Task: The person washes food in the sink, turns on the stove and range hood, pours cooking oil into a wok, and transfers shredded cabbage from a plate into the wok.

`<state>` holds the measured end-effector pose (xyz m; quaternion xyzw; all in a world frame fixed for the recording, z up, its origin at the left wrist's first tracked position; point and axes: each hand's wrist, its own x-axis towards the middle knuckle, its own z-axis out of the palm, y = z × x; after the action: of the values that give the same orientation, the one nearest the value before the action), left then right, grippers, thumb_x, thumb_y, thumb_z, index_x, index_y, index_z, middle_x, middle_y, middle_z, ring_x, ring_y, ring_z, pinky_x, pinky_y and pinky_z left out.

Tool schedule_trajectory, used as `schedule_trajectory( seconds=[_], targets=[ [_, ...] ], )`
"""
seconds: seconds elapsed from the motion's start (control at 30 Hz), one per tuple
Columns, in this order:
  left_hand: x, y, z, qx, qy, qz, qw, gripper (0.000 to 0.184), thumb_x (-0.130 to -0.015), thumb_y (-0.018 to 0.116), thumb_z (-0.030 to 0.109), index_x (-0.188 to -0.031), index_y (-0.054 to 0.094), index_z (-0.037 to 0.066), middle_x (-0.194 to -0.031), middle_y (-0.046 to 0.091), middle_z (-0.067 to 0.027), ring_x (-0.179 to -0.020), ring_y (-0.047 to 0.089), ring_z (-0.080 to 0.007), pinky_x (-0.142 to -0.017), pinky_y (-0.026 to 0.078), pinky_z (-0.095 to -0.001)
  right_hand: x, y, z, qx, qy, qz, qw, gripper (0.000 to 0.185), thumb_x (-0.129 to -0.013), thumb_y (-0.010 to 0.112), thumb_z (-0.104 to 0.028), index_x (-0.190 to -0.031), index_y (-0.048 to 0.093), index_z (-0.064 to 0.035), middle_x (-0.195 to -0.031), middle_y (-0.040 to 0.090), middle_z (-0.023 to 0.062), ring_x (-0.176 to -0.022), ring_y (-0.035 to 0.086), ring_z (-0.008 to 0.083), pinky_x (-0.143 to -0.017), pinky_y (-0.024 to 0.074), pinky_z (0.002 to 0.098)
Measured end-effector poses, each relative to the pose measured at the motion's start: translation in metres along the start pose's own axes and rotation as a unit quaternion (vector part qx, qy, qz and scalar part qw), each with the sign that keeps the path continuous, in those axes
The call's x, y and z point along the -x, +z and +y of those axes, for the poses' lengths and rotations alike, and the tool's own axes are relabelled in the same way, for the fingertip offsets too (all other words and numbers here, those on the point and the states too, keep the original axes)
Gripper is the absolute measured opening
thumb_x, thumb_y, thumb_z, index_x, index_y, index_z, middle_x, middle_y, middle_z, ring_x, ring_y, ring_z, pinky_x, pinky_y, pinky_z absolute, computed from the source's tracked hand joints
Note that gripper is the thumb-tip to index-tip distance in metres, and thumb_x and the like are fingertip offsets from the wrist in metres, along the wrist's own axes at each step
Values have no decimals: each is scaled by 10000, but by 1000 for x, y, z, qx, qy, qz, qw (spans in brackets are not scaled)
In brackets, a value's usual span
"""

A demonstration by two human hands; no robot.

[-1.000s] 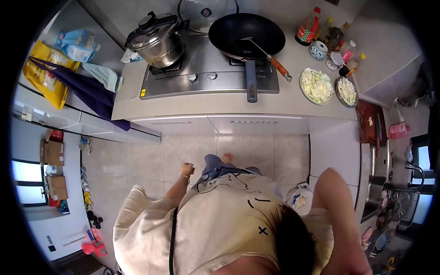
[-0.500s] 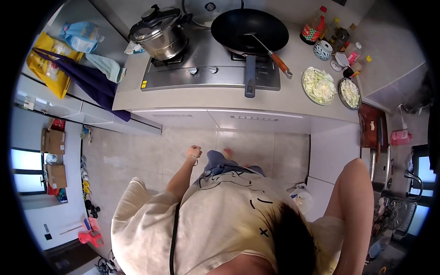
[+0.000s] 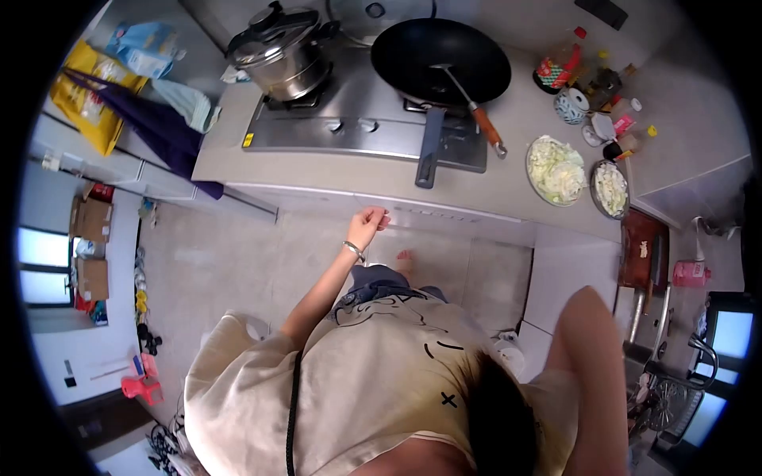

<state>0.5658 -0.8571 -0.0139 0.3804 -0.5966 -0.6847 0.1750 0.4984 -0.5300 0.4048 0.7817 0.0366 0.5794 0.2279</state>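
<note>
My left hand (image 3: 369, 228), with a bracelet at its wrist, hangs in the air before the white cabinet front, below the counter edge. Its fingers are loosely curled in and no object shows in them. Of my right arm only the bent elbow and forearm (image 3: 594, 365) show; the hand is out of view. Nearest to my left hand is the handle of a black wok (image 3: 432, 59) on the stove. A spatula (image 3: 486, 129) with a wooden handle leans inside the wok. To the right, a plate of chopped cabbage (image 3: 557, 170) and a smaller dish of pale slices (image 3: 610, 190) stand on the counter.
A steel pressure cooker (image 3: 282, 63) occupies the left burner, with a glass lid (image 3: 373, 28) behind. Sauce bottles (image 3: 559, 63) and a patterned jar (image 3: 571, 105) crowd the back right. A cutting board (image 3: 637, 246) with a knife lies farther right, by the sink.
My left hand has risen forward and to the right, closer to the counter edge. The view has shifted slightly. My right elbow has dropped a little and moved left in the view.
</note>
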Motion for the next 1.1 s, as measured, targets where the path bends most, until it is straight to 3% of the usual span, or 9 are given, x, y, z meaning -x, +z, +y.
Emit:
schedule_trajectory(
  seconds=[0.03,0.07,0.17,0.27,0.43,0.47,0.67,0.87,1.1],
  targets=[
    [-5,14,30,45,0,-17,999,326,-883,486,300,-914,600,-3,-782,641,-104,-707,619,-147,-650,496,-251,26,-27,3,70,-31,-75,994,234,-854,473,-242,-691,460,-75,-674,490,-36,-624,470,111,-612,399,215],
    [-7,28,64,105,-30,-52,993,366,-883,476,335,-965,571,-8,-813,636,-123,-736,621,-176,-675,499,-275,48,-51,12,274,-187,93,939,169,-805,450,-226,-712,480,-89,-612,472,-27,-531,435,88,-497,349,214],
    [-7,53,144,274,-110,-170,940,477,-881,449,417,-1067,507,-18,-902,617,-169,-811,623,-251,-740,501,-334,132,-46,71,511,263,256,777,90,-808,514,-134,-855,542,-63,-762,540,9,-645,508,128,-573,407,238],
    [-9,74,185,393,-165,-251,869,468,-880,443,422,-1049,498,-10,-934,603,-168,-803,614,-258,-729,498,-332,232,-51,125,535,607,76,582,169,-800,583,-102,-955,572,-35,-873,579,75,-740,552,173,-633,445,251],
    [-34,84,174,465,-241,-275,806,305,-889,477,326,-971,522,35,-709,539,-48,-502,486,-115,-428,397,-204,318,-64,139,533,658,-219,484,355,-740,645,-168,-1027,490,-27,-928,546,138,-787,559,295,-676,450,375],
    [-32,90,177,462,-251,-253,812,204,-896,479,271,-904,522,72,-573,397,15,-386,291,-60,-316,223,-184,326,-67,142,504,698,-232,452,393,-731,654,-174,-1047,475,-24,-933,544,136,-796,561,311,-683,450,387],
    [-34,101,175,488,-255,-242,799,196,-904,468,247,-772,465,102,-498,314,51,-342,238,-46,-276,169,-188,346,-77,165,462,729,-306,402,542,-717,657,-160,-1173,401,-19,-943,533,155,-830,566,333,-690,458,408],
    [-30,124,176,490,-256,-204,808,179,-899,474,247,-779,472,114,-499,314,48,-346,238,-46,-277,159,-181,362,-127,168,485,635,-302,520,411,-785,572,-126,-1171,439,-76,-853,607,156,-673,598,295,-596,476,392],
    [-29,143,172,506,-246,-196,804,195,-891,487,236,-739,455,118,-501,326,45,-353,245,-45,-284,162,-187,320,-252,206,147,905,-77,392,294,-843,489,-181,-1104,454,-49,-658,594,68,-423,453,60,-343,342,198]
  ],
)
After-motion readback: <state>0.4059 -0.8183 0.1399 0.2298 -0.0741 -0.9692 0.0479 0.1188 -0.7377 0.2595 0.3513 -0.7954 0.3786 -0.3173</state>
